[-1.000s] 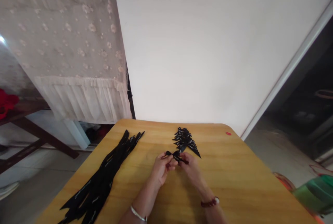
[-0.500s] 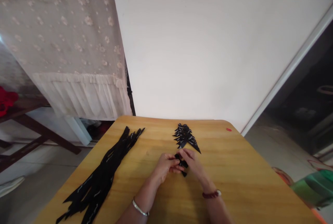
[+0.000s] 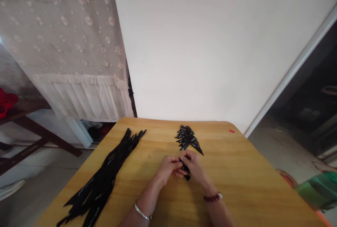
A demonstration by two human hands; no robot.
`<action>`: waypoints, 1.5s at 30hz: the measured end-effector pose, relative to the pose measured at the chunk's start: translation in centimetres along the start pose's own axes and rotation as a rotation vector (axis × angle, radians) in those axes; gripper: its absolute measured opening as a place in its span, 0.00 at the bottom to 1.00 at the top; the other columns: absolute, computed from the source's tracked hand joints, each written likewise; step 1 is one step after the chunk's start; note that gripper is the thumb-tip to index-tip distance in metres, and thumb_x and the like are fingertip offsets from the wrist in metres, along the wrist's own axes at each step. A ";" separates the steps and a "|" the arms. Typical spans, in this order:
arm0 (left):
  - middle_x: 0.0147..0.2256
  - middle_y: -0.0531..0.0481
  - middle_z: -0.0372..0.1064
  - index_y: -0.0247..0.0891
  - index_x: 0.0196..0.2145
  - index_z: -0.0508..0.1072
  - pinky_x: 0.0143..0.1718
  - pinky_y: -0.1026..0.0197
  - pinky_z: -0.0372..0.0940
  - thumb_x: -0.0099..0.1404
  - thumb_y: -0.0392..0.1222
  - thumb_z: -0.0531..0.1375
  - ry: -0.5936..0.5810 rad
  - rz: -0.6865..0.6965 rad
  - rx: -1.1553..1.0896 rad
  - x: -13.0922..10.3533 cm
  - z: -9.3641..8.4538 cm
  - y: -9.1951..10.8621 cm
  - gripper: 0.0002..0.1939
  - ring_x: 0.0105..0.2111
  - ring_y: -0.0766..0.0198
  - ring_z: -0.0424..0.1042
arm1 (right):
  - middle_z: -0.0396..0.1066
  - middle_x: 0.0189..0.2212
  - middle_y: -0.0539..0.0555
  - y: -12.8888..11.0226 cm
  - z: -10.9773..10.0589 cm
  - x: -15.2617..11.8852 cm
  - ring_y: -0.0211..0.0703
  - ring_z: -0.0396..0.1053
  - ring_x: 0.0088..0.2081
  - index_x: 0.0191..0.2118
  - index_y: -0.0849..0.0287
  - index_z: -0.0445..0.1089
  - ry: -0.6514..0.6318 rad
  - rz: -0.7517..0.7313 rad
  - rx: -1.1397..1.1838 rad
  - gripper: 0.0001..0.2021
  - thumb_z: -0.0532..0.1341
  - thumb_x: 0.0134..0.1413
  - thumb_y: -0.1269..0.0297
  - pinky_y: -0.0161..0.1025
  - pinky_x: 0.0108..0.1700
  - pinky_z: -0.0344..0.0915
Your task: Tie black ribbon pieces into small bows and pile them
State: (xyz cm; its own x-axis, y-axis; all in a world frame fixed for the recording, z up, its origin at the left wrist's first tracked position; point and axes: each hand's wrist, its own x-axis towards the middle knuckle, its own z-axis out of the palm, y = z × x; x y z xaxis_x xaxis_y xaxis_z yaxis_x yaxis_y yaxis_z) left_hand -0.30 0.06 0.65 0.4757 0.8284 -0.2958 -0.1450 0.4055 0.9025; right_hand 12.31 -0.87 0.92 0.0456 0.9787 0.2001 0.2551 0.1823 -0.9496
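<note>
Over the middle of the wooden table [image 3: 223,170], my left hand [image 3: 170,168] pinches a small black ribbon piece [image 3: 186,171] from the left. My right hand [image 3: 192,163] has its fingers closed on the same piece from the right, and the fingers of both hands nearly meet. Part of the black ribbon is hidden by the fingers; one end pokes out below them. Just beyond my hands lies a stack of folded black ribbons [image 3: 187,137] with white markings. A long bundle of black ribbon strips [image 3: 105,174] is spread along the table's left side.
A small red object [image 3: 231,131] lies near the table's far right corner. Behind the table stands a white wall [image 3: 189,51], with a lace curtain [image 3: 86,51] to its left. A dark wooden stand [image 3: 34,128] is at the left, and a green object [image 3: 317,190] at the right.
My right fingers have shifted slightly and now cover more of the black ribbon. Its lower end has moved a little to the right. The stack and the bundle have stayed in place.
</note>
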 end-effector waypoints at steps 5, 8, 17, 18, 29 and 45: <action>0.20 0.44 0.71 0.28 0.24 0.72 0.22 0.64 0.63 0.44 0.42 0.63 -0.015 0.007 0.004 0.0 -0.1 0.0 0.13 0.21 0.62 0.71 | 0.57 0.17 0.46 0.7 0.6 0.0 0.36 0.56 0.21 0.19 0.58 0.57 0.065 -0.030 -0.087 0.07 0.52 0.44 0.65 0.32 0.23 0.54; 0.21 0.43 0.71 0.28 0.25 0.73 0.22 0.64 0.63 0.44 0.43 0.63 -0.019 0.017 0.004 0.1 -0.1 0.0 0.14 0.21 0.62 0.71 | 0.55 0.16 0.46 0.8 0.8 -0.1 0.35 0.55 0.21 0.19 0.58 0.56 0.096 -0.027 -0.113 0.07 0.52 0.44 0.65 0.32 0.22 0.53; 0.22 0.43 0.71 0.28 0.26 0.73 0.22 0.65 0.64 0.45 0.44 0.63 -0.030 0.035 0.006 -0.1 0.0 0.1 0.14 0.21 0.63 0.71 | 0.54 0.15 0.45 0.5 1.1 -0.2 0.35 0.54 0.19 0.18 0.57 0.55 0.146 -0.009 -0.108 0.08 0.53 0.42 0.64 0.32 0.20 0.51; 0.22 0.43 0.71 0.28 0.25 0.73 0.22 0.65 0.64 0.45 0.44 0.63 -0.033 0.033 0.001 0.0 0.0 0.1 0.14 0.21 0.63 0.71 | 0.55 0.14 0.45 0.5 1.2 -0.2 0.35 0.54 0.19 0.17 0.57 0.55 0.152 -0.006 -0.100 0.09 0.53 0.42 0.64 0.32 0.20 0.52; 0.22 0.48 0.70 0.32 0.23 0.65 0.16 0.68 0.62 0.43 0.37 0.64 0.231 0.092 -0.338 0.4 -0.2 0.4 0.11 0.19 0.65 0.70 | 0.69 0.23 0.56 -0.3 0.4 -0.4 0.44 0.67 0.27 0.25 0.62 0.66 0.220 0.270 0.232 0.25 0.47 0.46 0.43 0.37 0.27 0.61; 0.10 0.55 0.61 0.33 0.18 0.64 0.11 0.69 0.54 0.43 0.43 0.63 0.227 0.157 -0.248 0.2 0.3 0.2 0.12 0.11 0.71 0.61 | 0.55 0.15 0.45 -0.7 0.9 -0.3 0.34 0.54 0.20 0.18 0.58 0.57 0.155 0.004 0.005 0.15 0.53 0.47 0.55 0.32 0.21 0.52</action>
State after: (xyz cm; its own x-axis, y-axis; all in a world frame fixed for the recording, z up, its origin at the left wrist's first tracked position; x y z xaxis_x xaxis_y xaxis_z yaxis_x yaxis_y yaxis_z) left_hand 0.01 0.23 0.84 0.2302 0.9412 -0.2472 -0.4200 0.3252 0.8472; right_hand 11.25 -1.21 1.33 0.1955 0.9532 0.2308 0.2501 0.1791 -0.9515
